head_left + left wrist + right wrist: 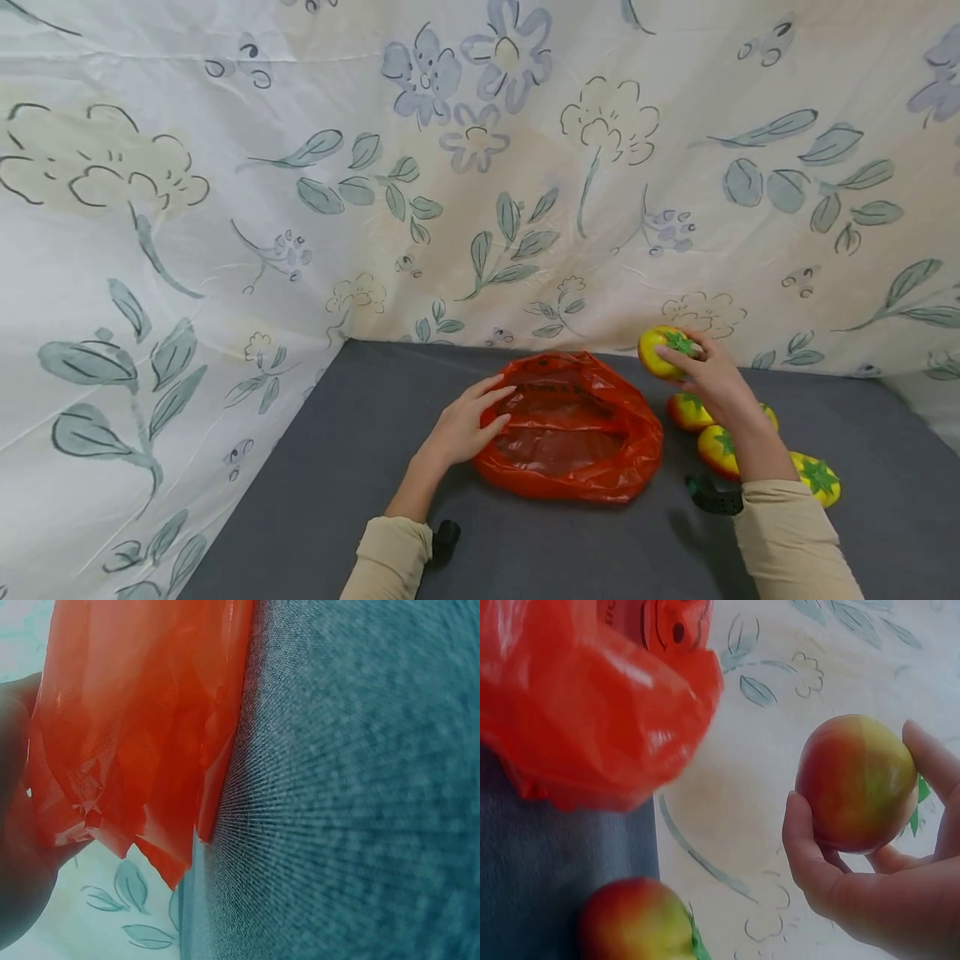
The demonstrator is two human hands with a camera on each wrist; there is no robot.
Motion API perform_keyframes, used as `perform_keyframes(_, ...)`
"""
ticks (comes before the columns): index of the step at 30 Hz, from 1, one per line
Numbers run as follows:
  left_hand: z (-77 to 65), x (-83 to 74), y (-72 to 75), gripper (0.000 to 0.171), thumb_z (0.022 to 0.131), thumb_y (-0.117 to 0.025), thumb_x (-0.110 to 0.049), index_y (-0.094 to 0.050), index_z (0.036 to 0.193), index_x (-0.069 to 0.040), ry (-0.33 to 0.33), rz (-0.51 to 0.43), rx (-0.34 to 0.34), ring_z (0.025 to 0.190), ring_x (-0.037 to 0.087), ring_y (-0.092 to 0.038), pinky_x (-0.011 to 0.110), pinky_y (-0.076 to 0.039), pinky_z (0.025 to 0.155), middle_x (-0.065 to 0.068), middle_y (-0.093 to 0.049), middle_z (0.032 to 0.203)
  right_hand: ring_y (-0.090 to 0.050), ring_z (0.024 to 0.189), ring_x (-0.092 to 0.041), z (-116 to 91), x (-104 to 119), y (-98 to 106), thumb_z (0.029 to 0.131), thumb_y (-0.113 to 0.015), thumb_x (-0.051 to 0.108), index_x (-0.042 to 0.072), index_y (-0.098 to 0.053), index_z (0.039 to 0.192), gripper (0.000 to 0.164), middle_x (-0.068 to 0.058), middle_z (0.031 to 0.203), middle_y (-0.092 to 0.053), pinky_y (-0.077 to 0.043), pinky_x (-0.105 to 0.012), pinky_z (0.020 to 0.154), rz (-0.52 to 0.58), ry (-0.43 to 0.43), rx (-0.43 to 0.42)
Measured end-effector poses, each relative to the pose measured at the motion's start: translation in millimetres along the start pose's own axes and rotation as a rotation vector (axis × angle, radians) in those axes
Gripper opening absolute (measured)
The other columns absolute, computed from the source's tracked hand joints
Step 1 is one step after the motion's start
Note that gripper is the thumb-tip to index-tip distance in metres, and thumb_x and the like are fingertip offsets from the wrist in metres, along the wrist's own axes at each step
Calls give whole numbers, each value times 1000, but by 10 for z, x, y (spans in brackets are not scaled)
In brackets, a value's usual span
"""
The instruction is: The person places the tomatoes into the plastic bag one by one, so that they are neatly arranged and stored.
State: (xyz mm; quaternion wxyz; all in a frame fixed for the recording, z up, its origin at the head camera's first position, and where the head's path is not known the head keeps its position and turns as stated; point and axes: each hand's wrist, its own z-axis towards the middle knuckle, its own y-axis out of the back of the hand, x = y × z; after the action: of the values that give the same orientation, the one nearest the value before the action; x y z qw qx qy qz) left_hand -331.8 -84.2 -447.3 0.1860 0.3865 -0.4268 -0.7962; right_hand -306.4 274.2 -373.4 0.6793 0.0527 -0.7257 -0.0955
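red bag [555, 485] sits toward the back edge of the bench [300, 508], mouth facing up. left hand [457, 423] at its left rim, fingers spread and relaxed, reaching into the mouth, unclenched; probably this holds the thin, floppy plastic apart. right hand [716, 383] grasps one fruit [653, 355] by its sides, fingers and thumb round it, leafy top toward the palm; lifted above the bench's back edge, right of the bag. other fruits [716, 455] lie beyond the bag toward the right edge, seemingly grouped within easy reach.
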Motion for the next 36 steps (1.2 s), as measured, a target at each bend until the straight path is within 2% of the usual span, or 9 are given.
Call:
perform_keyframes(6, 4, -8, 15, 49, 92, -65, -22, -53, 138, -16, -13, 3, 2, 137, 25, -31, 52, -35, 102, 5, -38, 148, -49, 99, -14, 38, 8, -103, 91, -60, 45, 7, -6, 153, 90, -23, 140, -21, -50, -25, 82, 10, 11, 17)
perform_keyframes(11, -1, -14, 25, 48, 92, -65, -22, -53, 138, -16, -34, 4, -1, 139, 23, -28, 51, -34, 104, 5, -38, 148, -47, 106, -21, 69, 12, -213, 90, -62, 46, 9, -5, 154, 93, -25, 143, -19, -47, -35, 92, 8, -7, 20)
perform_keyframes(15, -9, -23, 34, 48, 92, -65, -20, -53, 138, -16, -61, 1, 8, 140, 22, -26, 50, -32, 105, 5, -38, 149, -46, 107, -23, 94, 11, -295, 90, -62, 45, 9, -6, 154, 93, -26, 143, -21, -49, -32, 87, 5, -5, 28)
perform_keyframes(24, -21, -18, 28, 46, 93, -63, -16, -53, 138, -14, -98, -24, 42, 139, 24, -27, 52, -32, 105, 6, -38, 148, -53, 92, -10, 138, -58, -409, 95, -58, 38, 6, -8, 153, 84, -23, 134, -31, -50, -30, 81, 30, 22, 109)
perform_keyframes(29, -25, -15, 26, 46, 93, -62, -17, -53, 138, -14, -91, -34, 44, 140, 24, -26, 52, -30, 105, 6, -37, 149, -54, 92, -10, 176, -88, -481, 95, -59, 37, 4, -6, 153, 85, -25, 137, -28, -51, -28, 79, 51, 4, 123)
perform_keyframes(36, -33, -13, 37, 46, 93, -63, -17, -53, 138, -15, -92, -36, 41, 140, 23, -25, 52, -31, 105, 7, -37, 149, -51, 100, -19, 200, -99, -596, 93, -62, 37, 5, -7, 153, 87, -27, 142, -22, -52, -31, 83, 59, -27, 119)
